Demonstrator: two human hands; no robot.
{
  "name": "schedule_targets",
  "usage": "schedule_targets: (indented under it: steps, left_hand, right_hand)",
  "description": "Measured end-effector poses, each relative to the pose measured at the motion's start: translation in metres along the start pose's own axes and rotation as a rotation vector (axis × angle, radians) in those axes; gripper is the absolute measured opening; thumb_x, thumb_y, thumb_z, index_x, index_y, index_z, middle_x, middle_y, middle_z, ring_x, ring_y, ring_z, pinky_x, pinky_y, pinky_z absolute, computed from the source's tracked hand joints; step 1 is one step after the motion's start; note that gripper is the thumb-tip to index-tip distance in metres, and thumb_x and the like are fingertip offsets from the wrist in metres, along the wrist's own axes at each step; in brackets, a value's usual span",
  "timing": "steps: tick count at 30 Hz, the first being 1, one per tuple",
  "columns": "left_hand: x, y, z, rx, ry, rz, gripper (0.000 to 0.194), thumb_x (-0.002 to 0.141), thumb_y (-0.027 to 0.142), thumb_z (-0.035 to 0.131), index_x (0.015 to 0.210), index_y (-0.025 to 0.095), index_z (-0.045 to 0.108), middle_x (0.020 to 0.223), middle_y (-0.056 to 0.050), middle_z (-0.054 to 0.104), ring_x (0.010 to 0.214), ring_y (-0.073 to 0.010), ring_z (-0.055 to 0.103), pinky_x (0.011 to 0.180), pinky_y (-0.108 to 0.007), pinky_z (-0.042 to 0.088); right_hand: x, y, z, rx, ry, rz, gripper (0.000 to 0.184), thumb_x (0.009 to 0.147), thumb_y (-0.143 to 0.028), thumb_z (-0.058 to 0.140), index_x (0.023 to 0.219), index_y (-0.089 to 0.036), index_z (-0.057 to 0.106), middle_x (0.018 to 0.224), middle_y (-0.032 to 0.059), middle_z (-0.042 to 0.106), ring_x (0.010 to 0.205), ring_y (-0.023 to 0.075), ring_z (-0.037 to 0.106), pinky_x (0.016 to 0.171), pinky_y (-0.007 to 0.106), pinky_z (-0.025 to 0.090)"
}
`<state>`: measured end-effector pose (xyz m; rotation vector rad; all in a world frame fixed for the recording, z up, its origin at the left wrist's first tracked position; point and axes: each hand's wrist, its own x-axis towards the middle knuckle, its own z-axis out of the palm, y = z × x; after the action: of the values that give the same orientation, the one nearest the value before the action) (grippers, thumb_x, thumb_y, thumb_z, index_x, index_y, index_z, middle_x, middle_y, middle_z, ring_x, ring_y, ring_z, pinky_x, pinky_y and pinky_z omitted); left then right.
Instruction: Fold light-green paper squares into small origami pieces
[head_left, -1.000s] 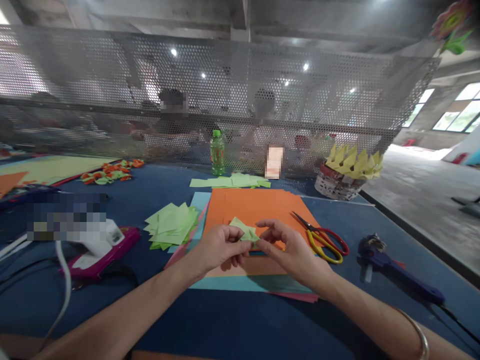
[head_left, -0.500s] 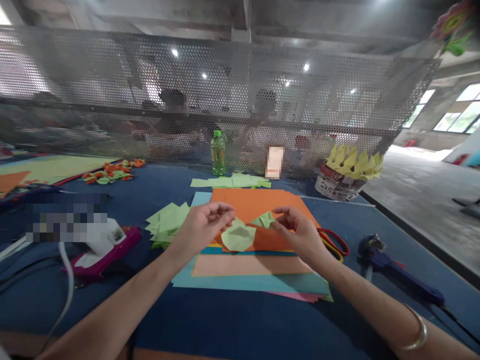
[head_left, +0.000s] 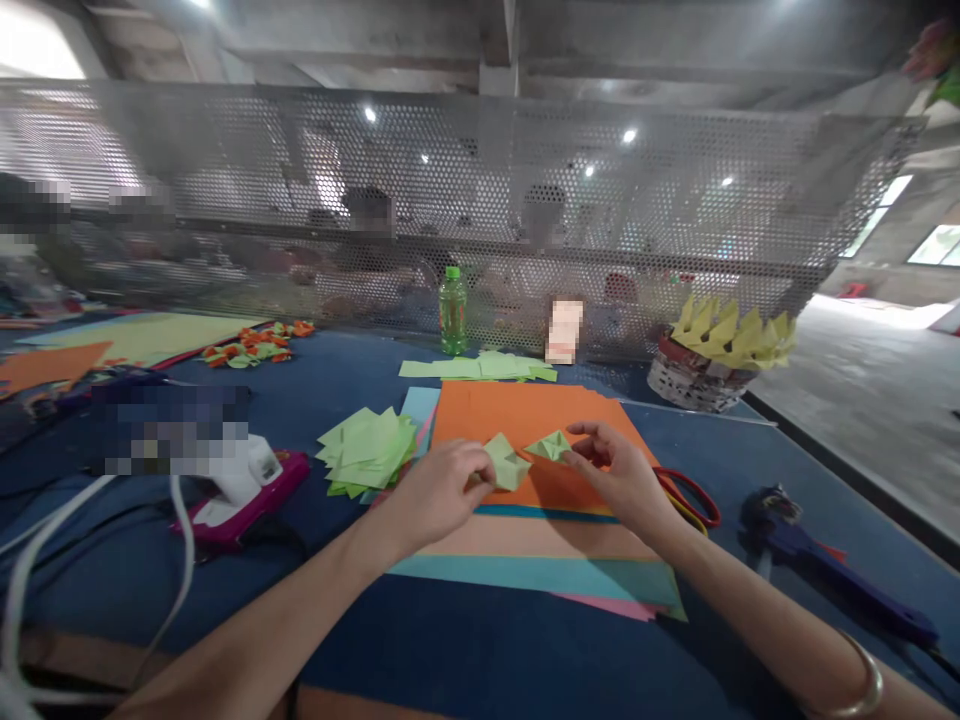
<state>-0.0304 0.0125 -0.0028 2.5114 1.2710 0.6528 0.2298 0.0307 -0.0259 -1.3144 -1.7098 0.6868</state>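
Over the orange sheets (head_left: 480, 410), my left hand (head_left: 446, 488) pinches the left edge of a pale green paper square (head_left: 508, 466), which looks creased and partly folded. My right hand (head_left: 619, 475) has thumb and fingertips at the right corner of a smaller folded green paper piece (head_left: 551, 447). The two papers are close together but apart. To the left of my left hand lies a loose stack of green paper squares (head_left: 367, 450).
Red- and yellow-handled scissors (head_left: 690, 498) are right of the sheets, with a blue glue gun (head_left: 840, 575) beyond. A magenta power strip (head_left: 251, 510) with white plugs stands left. A green bottle (head_left: 453, 315), green paper strips (head_left: 480, 367) and a basket (head_left: 697, 385) with yellow points stand behind.
My left hand has turned palm down and moved lower on the pale green square, which now looks narrower and more folded. The view has swung slightly left.
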Motion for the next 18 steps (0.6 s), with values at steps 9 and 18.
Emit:
schedule_targets:
  steps: [9,18]
  left_hand:
    - [-0.003,-0.003,0.002,0.121,0.043,-0.067,0.016,0.099,0.017,0.039,0.101,0.019,0.055,0.088,-0.005,0.07,0.071,-0.02,0.065,0.062,-0.03,0.046]
    - [-0.029,0.042,0.031,0.141,-0.149,0.148,0.018,0.098,0.014,0.04,0.104,0.021,0.056,0.101,-0.008,0.07,0.095,-0.0245,0.068,0.077,-0.031,0.052]
  right_hand:
    - [0.001,0.01,-0.001,-0.043,-0.046,-0.008,0.034,0.086,-0.039,0.061,0.114,-0.021,0.056,0.086,0.0034,0.072,0.079,0.0207,0.067,0.075,0.034,0.049]
    - [0.007,0.017,-0.005,-0.091,-0.044,-0.013,0.03,0.084,-0.029,0.06,0.113,-0.021,0.057,0.086,0.0025,0.074,0.08,0.0197,0.069,0.076,0.033,0.05]
